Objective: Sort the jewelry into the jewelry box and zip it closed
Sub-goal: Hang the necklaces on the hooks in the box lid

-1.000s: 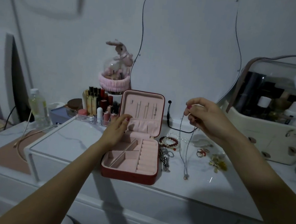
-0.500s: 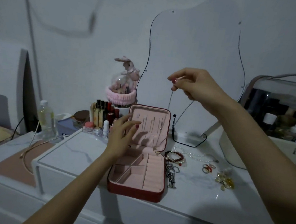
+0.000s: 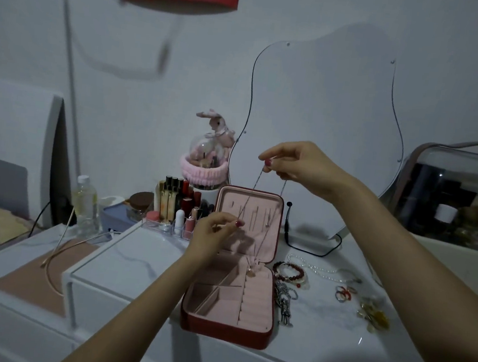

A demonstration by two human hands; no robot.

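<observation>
Hanging from the right hand (image 3: 300,165), whose fingers (image 3: 268,162) pinched its top, the necklace (image 3: 268,230) dropped in front of the open jewelry box (image 3: 228,327) on the counter (image 3: 332,347), and the left hand (image 3: 212,236) pinched one strand. It looked thin, light and easy to tangle, so holding near the clasp seemed best. The box compartments held nothing except the pendant (image 3: 251,273) touching the ring rolls.

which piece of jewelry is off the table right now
The thin chain necklace: the right hand pinches its top, the left hand one strand. The bead bracelets and rings lie on the table.
</observation>
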